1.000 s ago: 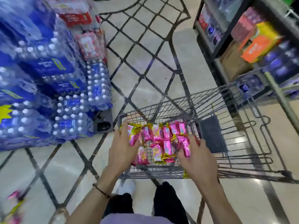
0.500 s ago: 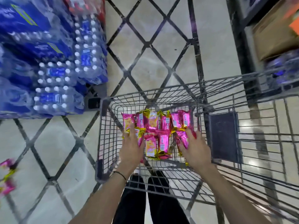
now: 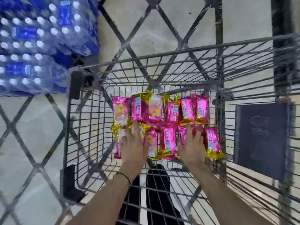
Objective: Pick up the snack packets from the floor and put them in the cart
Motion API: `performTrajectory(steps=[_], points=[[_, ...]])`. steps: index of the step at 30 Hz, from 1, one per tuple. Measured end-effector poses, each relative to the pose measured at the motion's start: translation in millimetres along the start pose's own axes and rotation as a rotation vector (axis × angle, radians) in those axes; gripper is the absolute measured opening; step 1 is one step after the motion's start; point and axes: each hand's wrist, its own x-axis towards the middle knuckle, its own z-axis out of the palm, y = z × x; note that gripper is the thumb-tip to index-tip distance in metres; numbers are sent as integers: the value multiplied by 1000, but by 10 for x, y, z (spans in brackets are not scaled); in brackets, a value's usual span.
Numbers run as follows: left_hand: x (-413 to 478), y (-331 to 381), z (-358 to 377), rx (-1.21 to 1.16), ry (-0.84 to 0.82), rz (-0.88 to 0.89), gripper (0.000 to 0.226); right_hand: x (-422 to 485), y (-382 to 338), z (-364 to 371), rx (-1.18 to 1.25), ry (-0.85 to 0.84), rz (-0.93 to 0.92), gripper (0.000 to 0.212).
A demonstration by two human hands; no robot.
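Several pink and gold snack packets (image 3: 168,111) lie in two rows on the bottom of the grey wire cart (image 3: 162,56). My left hand (image 3: 134,146) rests flat, fingers spread, on the packets at the left of the near row. Over at the right of that row, my right hand (image 3: 192,146) presses down on other packets in the same way. Both hands are inside the cart basket and cover part of the near row. No packet on the floor is in view.
Shrink-wrapped packs of water bottles (image 3: 35,46) are stacked on the floor just left of the cart. A dark panel (image 3: 261,137) sits on the cart's right side. A dark shelf post (image 3: 282,38) stands at the right. The tiled floor has dark diamond lines.
The view has dropped closer over the cart. Both hands have lowered the bundle of packets to the cart's bottom and flattened on top of it. The packets on the floor at left have left the view.
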Motion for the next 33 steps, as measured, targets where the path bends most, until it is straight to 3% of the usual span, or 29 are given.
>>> performTrajectory(steps=[11,15,21,27,33], points=[[-91,10,-107,44,4,-39,91,-143,165,-196,-37,5,-75,71],[-249,-24,-337,43,-46,-43,85,-295,250,-421,-5,-26,-119,66],[-536,-161,-869,83,-87,143,62,-695,141,-1008,-40,-20,-165,69],[-1030,-147,-1762,87,34,298,55,-1317,-268,-1677,-169,64,-282,53],[-1614,-269,-2599,136,255,446,54,-2187,-809,-2128,-117,224,-366,54]])
